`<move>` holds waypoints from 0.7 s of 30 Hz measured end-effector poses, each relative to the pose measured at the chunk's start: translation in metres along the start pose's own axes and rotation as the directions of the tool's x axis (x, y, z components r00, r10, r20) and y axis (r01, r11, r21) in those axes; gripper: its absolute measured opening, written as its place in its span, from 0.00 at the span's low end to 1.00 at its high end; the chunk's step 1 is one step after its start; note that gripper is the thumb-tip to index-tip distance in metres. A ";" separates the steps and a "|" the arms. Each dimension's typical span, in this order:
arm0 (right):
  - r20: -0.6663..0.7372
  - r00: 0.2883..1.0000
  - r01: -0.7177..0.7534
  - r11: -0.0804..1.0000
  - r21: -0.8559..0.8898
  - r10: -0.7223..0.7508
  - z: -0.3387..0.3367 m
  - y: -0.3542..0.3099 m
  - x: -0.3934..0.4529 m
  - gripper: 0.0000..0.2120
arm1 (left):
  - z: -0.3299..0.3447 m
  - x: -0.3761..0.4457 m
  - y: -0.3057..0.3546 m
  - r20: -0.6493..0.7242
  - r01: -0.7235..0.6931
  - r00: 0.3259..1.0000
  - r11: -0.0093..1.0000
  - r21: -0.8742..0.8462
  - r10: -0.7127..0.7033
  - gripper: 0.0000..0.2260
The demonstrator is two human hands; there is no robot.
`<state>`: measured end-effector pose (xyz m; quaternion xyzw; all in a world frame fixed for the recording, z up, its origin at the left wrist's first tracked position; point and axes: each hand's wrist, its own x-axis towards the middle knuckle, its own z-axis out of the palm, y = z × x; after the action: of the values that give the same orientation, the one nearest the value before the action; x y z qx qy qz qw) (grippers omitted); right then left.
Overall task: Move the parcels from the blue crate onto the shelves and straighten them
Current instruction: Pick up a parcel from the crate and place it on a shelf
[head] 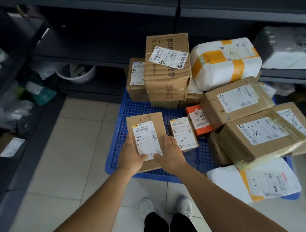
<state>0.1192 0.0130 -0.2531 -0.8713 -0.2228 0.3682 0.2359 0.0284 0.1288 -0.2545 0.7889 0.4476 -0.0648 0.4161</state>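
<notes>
We hold a flat brown parcel marked "1-8" [146, 134] over the near left part of the blue crate [115, 153], our left hand [131, 156] gripping its near left edge and our right hand [170, 154] gripping its near right edge, thumbs lying on the white label. Just to its right, a small box marked "1-7" [183, 133] sits in the crate, touching an orange box [198, 118] beside it. Farther back stands a tall carton [167, 69] with a smaller one behind its left side, and to the right a white bag with yellow tape [224, 62] rests atop a pile of larger taped boxes [263, 135]; another white bag [255, 183] lies at the near right corner. The dark shelves [99, 60] run along the far side and the left wall, already carrying some bagged goods. We judge the job early: one parcel is in hand, and most still wait in the crate, with the straightening yet to come.
</notes>
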 end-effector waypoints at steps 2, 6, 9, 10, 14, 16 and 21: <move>0.011 1.000 -0.017 1.000 -0.004 0.017 0.002 0.005 0.007 0.34 | 0.006 0.006 -0.004 0.018 0.003 1.000 1.000 -0.017 -0.003 0.37; 0.050 0.998 -0.035 0.999 -0.024 0.036 0.008 0.014 0.020 0.36 | 0.014 0.015 -0.009 0.073 0.019 0.997 1.000 0.003 -0.019 0.41; 0.067 0.997 -0.040 0.999 -0.015 0.041 0.007 0.024 0.024 0.34 | 0.017 0.019 -0.017 0.108 0.041 0.993 0.999 0.006 -0.041 0.42; 0.048 0.998 -0.048 0.999 0.001 0.048 0.005 0.028 0.024 0.32 | 0.017 0.020 -0.020 0.109 0.035 0.993 0.999 -0.002 -0.035 0.42; -0.186 0.972 -0.151 0.988 -0.029 0.143 -0.009 0.049 0.028 0.35 | 0.024 0.024 -0.031 0.134 0.089 0.988 0.995 -0.046 -0.082 0.39; -0.250 0.942 -0.240 0.970 -0.040 0.223 -0.016 0.057 0.031 0.37 | 0.030 0.024 -0.034 0.156 0.135 0.980 0.987 -0.084 -0.121 0.33; -0.238 0.920 -0.331 0.942 -0.053 0.310 -0.027 0.076 0.044 0.43 | 0.040 0.023 -0.033 0.168 0.144 0.978 0.982 -0.119 -0.123 0.25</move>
<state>0.1840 -0.0292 -0.3039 -0.9421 -0.0653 0.2897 0.1557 0.0277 0.1234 -0.3113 0.7203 0.4681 -0.1264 0.4960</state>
